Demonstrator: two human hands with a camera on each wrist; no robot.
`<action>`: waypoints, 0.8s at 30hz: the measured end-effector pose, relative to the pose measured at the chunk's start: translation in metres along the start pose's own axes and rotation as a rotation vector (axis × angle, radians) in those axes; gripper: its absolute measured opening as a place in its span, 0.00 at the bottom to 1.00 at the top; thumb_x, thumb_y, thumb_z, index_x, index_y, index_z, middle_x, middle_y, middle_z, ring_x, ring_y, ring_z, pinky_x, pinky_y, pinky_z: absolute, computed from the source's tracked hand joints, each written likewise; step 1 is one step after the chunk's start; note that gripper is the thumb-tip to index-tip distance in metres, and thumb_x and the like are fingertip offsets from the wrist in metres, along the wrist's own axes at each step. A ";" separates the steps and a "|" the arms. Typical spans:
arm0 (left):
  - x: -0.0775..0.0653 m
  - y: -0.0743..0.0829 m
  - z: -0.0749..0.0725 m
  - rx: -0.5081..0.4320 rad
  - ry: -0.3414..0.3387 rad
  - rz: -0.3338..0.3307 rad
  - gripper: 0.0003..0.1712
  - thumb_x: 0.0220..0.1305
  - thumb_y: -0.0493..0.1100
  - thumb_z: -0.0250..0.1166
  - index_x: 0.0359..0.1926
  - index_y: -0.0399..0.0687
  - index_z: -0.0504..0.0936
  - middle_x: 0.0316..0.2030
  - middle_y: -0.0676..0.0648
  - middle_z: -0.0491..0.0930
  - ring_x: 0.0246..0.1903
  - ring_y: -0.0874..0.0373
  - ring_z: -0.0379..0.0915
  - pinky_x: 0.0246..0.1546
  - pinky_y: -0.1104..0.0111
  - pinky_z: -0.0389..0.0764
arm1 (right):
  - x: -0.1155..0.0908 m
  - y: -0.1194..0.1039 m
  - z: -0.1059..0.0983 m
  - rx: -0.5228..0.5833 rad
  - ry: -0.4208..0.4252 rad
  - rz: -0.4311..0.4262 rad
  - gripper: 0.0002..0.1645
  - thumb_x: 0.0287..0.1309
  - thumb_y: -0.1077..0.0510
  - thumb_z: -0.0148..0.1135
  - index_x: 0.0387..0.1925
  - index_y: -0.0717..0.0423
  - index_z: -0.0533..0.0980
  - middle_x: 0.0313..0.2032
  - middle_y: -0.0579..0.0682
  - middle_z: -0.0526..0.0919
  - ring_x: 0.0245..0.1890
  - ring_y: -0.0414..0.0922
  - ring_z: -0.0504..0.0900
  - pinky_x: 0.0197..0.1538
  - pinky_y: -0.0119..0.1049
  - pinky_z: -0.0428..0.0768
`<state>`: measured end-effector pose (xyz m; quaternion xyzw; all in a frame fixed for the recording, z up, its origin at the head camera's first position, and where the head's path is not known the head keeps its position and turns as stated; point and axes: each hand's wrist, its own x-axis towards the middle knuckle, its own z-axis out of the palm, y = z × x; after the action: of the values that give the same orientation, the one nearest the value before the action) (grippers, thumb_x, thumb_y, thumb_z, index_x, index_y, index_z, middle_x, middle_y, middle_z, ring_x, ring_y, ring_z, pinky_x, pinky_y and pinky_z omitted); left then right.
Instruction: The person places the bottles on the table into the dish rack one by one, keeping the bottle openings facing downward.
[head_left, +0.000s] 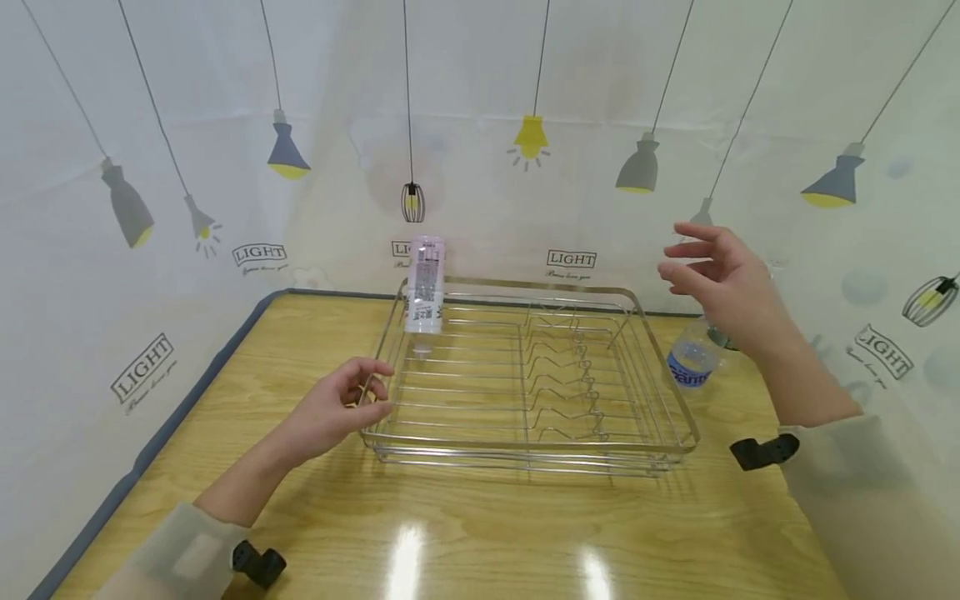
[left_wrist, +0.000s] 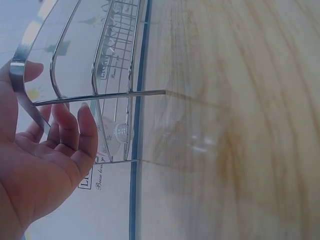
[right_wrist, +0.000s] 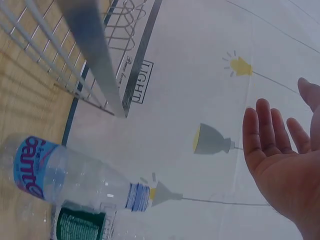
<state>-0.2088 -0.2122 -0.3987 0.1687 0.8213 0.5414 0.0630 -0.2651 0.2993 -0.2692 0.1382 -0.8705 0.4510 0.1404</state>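
A wire dish rack (head_left: pixel 525 445) with a flat metal rim stands on the wooden table. My left hand (head_left: pixel 341 408) is at its left side, the fingers and thumb curled round the rim; in the left wrist view the rim band (left_wrist: pixel 18 75) passes between thumb and fingers. A clear bottle with a pale pink label (head_left: pixel 426 287) stands cap down in the rack's back left corner. My right hand (head_left: pixel 731 283) is raised beyond the rack's right side, fingers loosely bent and holding nothing. Below it stands a clear water bottle with a blue label (head_left: pixel 690 367).
A second clear bottle with a green label (right_wrist: pixel 80 224) stands beside the blue-labelled one. Bent wire dividers (head_left: pixel 562 392) fill the rack's right half. A white cloth printed with lamps (head_left: pixel 480 183) hangs behind the wooden table (head_left: pixel 480 533) and along its sides.
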 end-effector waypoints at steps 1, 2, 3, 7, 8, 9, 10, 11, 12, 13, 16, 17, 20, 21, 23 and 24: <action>0.000 0.000 0.000 -0.005 -0.002 0.000 0.28 0.74 0.41 0.72 0.69 0.42 0.74 0.48 0.42 0.78 0.43 0.54 0.77 0.37 0.69 0.80 | -0.003 0.004 -0.006 -0.002 0.016 0.002 0.38 0.79 0.49 0.66 0.83 0.46 0.65 0.57 0.32 0.79 0.48 0.25 0.86 0.49 0.18 0.85; 0.000 -0.001 0.000 -0.010 -0.004 0.000 0.28 0.74 0.41 0.72 0.69 0.41 0.74 0.48 0.42 0.78 0.43 0.54 0.77 0.37 0.69 0.79 | -0.006 0.008 -0.012 -0.007 0.031 0.005 0.38 0.79 0.49 0.66 0.83 0.46 0.65 0.56 0.30 0.79 0.47 0.25 0.86 0.49 0.17 0.85; 0.000 -0.001 0.000 -0.011 -0.005 0.002 0.29 0.74 0.41 0.72 0.69 0.40 0.73 0.47 0.42 0.79 0.43 0.54 0.78 0.37 0.69 0.79 | -0.009 0.011 -0.017 -0.003 0.044 0.012 0.38 0.79 0.50 0.66 0.83 0.46 0.65 0.56 0.30 0.79 0.48 0.25 0.86 0.48 0.17 0.85; 0.001 -0.003 0.000 -0.008 -0.003 -0.004 0.28 0.74 0.41 0.72 0.69 0.42 0.74 0.47 0.43 0.79 0.43 0.55 0.78 0.37 0.69 0.79 | -0.020 0.028 -0.039 0.008 0.088 0.047 0.36 0.80 0.52 0.65 0.82 0.45 0.65 0.56 0.28 0.80 0.48 0.25 0.85 0.48 0.16 0.84; 0.001 -0.004 0.000 -0.005 -0.002 -0.005 0.27 0.74 0.41 0.72 0.68 0.42 0.74 0.47 0.43 0.80 0.43 0.55 0.78 0.38 0.69 0.80 | -0.023 0.033 -0.044 0.011 0.098 0.052 0.36 0.80 0.52 0.64 0.82 0.45 0.65 0.56 0.28 0.80 0.48 0.25 0.85 0.48 0.16 0.84; 0.002 -0.004 0.000 -0.003 -0.001 -0.006 0.26 0.74 0.41 0.72 0.68 0.44 0.74 0.47 0.43 0.80 0.43 0.55 0.78 0.38 0.69 0.80 | -0.026 0.037 -0.048 0.033 0.110 0.058 0.35 0.80 0.53 0.64 0.82 0.44 0.66 0.56 0.29 0.80 0.48 0.25 0.86 0.48 0.16 0.84; 0.002 -0.005 0.000 -0.001 0.000 -0.007 0.26 0.74 0.41 0.72 0.68 0.45 0.75 0.47 0.44 0.80 0.43 0.54 0.79 0.38 0.69 0.80 | -0.028 0.043 -0.053 0.062 0.123 0.064 0.34 0.80 0.53 0.64 0.81 0.44 0.66 0.56 0.30 0.81 0.48 0.25 0.86 0.47 0.16 0.84; 0.002 -0.005 0.000 0.001 0.001 -0.009 0.26 0.75 0.41 0.72 0.68 0.45 0.75 0.47 0.44 0.80 0.43 0.54 0.79 0.39 0.69 0.80 | -0.030 0.048 -0.056 0.091 0.137 0.071 0.34 0.80 0.53 0.64 0.80 0.43 0.67 0.56 0.31 0.81 0.47 0.25 0.87 0.47 0.16 0.84; 0.002 -0.005 0.000 -0.001 0.000 -0.006 0.26 0.74 0.41 0.72 0.68 0.45 0.75 0.47 0.43 0.80 0.43 0.54 0.79 0.39 0.68 0.80 | -0.032 0.053 -0.060 0.110 0.150 0.079 0.33 0.80 0.54 0.64 0.80 0.43 0.67 0.55 0.32 0.81 0.47 0.25 0.87 0.47 0.16 0.84; 0.002 -0.005 0.000 -0.002 -0.001 -0.003 0.26 0.75 0.41 0.71 0.68 0.45 0.75 0.47 0.43 0.80 0.43 0.54 0.79 0.39 0.68 0.81 | -0.033 0.058 -0.063 0.143 0.164 0.090 0.32 0.79 0.55 0.65 0.79 0.43 0.68 0.55 0.33 0.82 0.47 0.25 0.87 0.46 0.16 0.85; 0.002 -0.004 0.000 -0.008 -0.003 0.006 0.26 0.75 0.41 0.71 0.68 0.44 0.74 0.47 0.43 0.80 0.44 0.54 0.79 0.40 0.68 0.82 | -0.037 0.071 -0.070 0.170 0.200 0.139 0.31 0.78 0.54 0.66 0.77 0.41 0.69 0.53 0.32 0.82 0.45 0.25 0.87 0.45 0.16 0.84; 0.001 -0.004 0.000 -0.009 -0.004 0.009 0.26 0.75 0.41 0.71 0.68 0.43 0.74 0.47 0.42 0.80 0.44 0.54 0.80 0.41 0.68 0.82 | -0.038 0.074 -0.071 0.150 0.207 0.158 0.31 0.78 0.53 0.66 0.77 0.40 0.69 0.52 0.30 0.81 0.44 0.24 0.86 0.45 0.15 0.84; 0.001 -0.005 0.000 -0.018 -0.007 0.007 0.26 0.75 0.40 0.71 0.68 0.44 0.74 0.47 0.43 0.80 0.43 0.55 0.81 0.42 0.68 0.83 | -0.040 0.085 -0.077 0.138 0.217 0.212 0.30 0.78 0.51 0.66 0.76 0.38 0.69 0.51 0.28 0.80 0.43 0.23 0.86 0.44 0.15 0.83; 0.001 -0.005 0.000 -0.023 -0.008 0.002 0.26 0.75 0.40 0.71 0.68 0.44 0.74 0.47 0.43 0.80 0.42 0.55 0.81 0.42 0.68 0.83 | -0.040 0.089 -0.078 0.135 0.218 0.229 0.31 0.78 0.50 0.67 0.76 0.38 0.69 0.51 0.27 0.80 0.42 0.22 0.86 0.44 0.15 0.83; 0.002 -0.006 0.000 -0.035 -0.014 0.002 0.26 0.75 0.40 0.70 0.68 0.44 0.74 0.47 0.43 0.79 0.41 0.56 0.82 0.42 0.68 0.84 | -0.040 0.098 -0.081 0.128 0.216 0.261 0.33 0.78 0.48 0.67 0.77 0.39 0.68 0.50 0.27 0.79 0.41 0.22 0.85 0.43 0.14 0.83; 0.002 -0.007 0.000 -0.042 -0.017 0.001 0.26 0.75 0.40 0.70 0.68 0.44 0.73 0.47 0.43 0.79 0.41 0.56 0.82 0.42 0.68 0.84 | -0.040 0.103 -0.082 0.125 0.214 0.277 0.35 0.78 0.47 0.67 0.79 0.40 0.67 0.50 0.26 0.79 0.41 0.22 0.85 0.43 0.15 0.83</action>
<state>-0.2120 -0.2141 -0.4045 0.1726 0.8090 0.5571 0.0733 -0.2564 0.4285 -0.3156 -0.0233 -0.8316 0.5313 0.1600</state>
